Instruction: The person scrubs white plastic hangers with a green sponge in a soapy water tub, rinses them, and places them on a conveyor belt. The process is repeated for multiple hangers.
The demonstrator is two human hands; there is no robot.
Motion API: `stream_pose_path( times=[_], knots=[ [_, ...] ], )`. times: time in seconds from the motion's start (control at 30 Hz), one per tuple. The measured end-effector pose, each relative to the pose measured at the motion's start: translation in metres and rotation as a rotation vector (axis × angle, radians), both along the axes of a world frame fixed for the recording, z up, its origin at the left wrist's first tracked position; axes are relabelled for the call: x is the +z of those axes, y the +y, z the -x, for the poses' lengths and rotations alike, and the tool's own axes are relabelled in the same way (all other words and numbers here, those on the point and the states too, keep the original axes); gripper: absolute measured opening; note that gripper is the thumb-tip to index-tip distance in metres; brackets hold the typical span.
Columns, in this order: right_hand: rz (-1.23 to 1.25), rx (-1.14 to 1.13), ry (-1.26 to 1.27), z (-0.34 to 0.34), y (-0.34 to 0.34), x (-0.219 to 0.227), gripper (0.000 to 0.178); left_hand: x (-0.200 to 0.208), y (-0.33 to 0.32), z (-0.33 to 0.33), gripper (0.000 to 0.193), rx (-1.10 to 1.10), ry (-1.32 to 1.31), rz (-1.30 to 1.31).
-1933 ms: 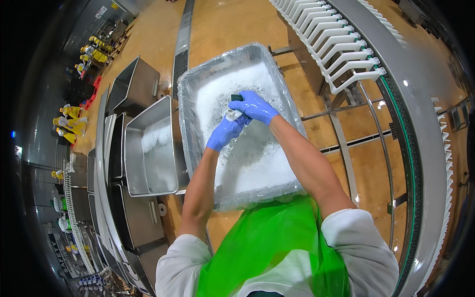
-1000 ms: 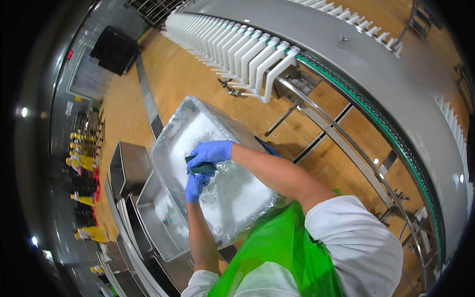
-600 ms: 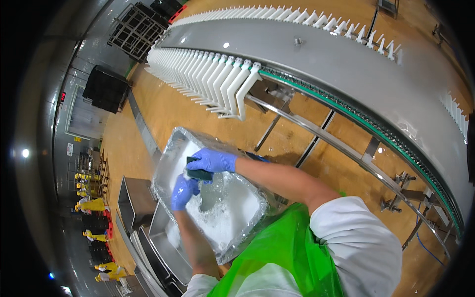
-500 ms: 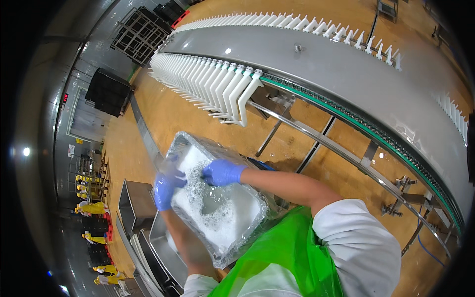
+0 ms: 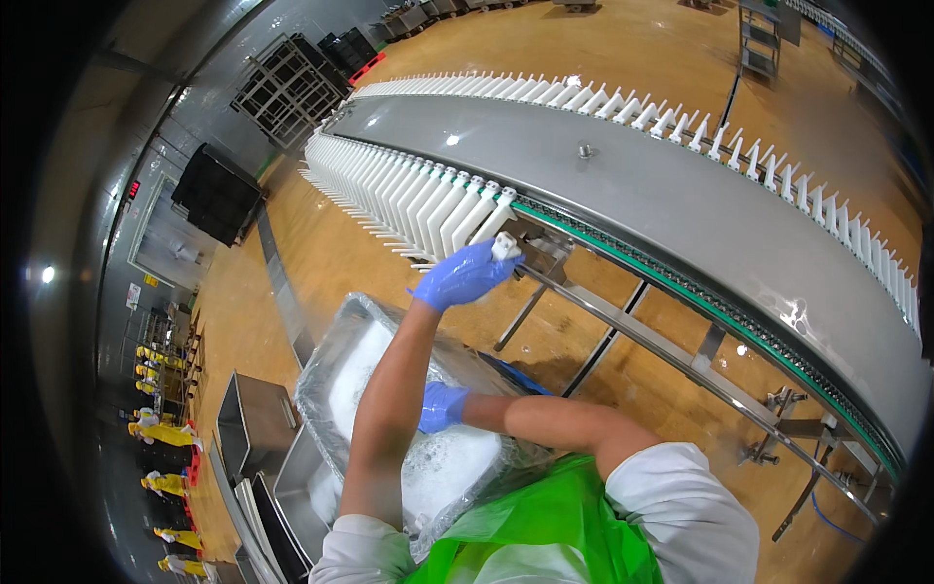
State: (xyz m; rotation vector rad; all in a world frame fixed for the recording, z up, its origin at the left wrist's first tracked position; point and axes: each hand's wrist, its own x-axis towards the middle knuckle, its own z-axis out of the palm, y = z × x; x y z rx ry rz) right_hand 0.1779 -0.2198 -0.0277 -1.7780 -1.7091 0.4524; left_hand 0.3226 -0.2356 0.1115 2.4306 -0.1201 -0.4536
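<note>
My left hand (image 5: 465, 275), in a blue glove, is raised and closed around a white plastic piece (image 5: 506, 246) with a knobby end; the rest of it is hidden by the hand. It is just below the nearest of the white bent plastic arms (image 5: 470, 216) hanging in a row from the conveyor. My right hand (image 5: 444, 406), also blue-gloved, is low over a tub (image 5: 326, 362) lined with clear plastic. White suds (image 5: 457, 465) and water fill the tub. My left forearm crosses in front, and the right fingers are hidden.
A curved steel conveyor (image 5: 642, 195) with a green-edged chain runs across the far side and right. Steel bins (image 5: 255, 414) stand left of the tub. Black crates (image 5: 216, 193) and a metal rack (image 5: 289, 90) are farther back. Several people in yellow (image 5: 167, 433) are far left.
My left hand has left the suds and moved up and right toward the conveyor, now with a white plastic piece in it. My right hand has shifted lower in the tub.
</note>
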Motion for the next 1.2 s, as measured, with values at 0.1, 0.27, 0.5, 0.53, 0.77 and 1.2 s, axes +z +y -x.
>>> stream_pose_path(
  times=[0.1,0.27,0.5,0.53,0.77,1.2],
  knots=[
    [-0.102,-0.078,0.189,-0.003,0.009,-0.027,0.030,0.002,-0.025,-0.031,0.043,0.052,-0.105,0.022],
    [-0.074,-0.049,0.331,-0.010,-0.030,0.010,0.051,-0.002,-0.051,-0.033,0.054,0.292,-0.253,0.182],
    [0.008,-0.004,0.391,-0.017,-0.007,-0.026,0.062,-0.027,-0.048,-0.042,0.048,0.157,-0.576,-0.275],
    [0.006,-0.005,0.403,-0.017,-0.005,-0.028,0.063,-0.027,-0.048,-0.043,0.047,0.143,-0.593,-0.299],
    [-0.071,-0.022,0.338,-0.010,0.006,-0.033,0.067,-0.018,-0.043,-0.042,0.042,0.166,-0.578,-0.212],
    [-0.049,-0.043,0.252,-0.011,0.010,-0.041,0.053,-0.016,-0.030,-0.053,0.042,0.153,-0.437,0.141]
  ],
)
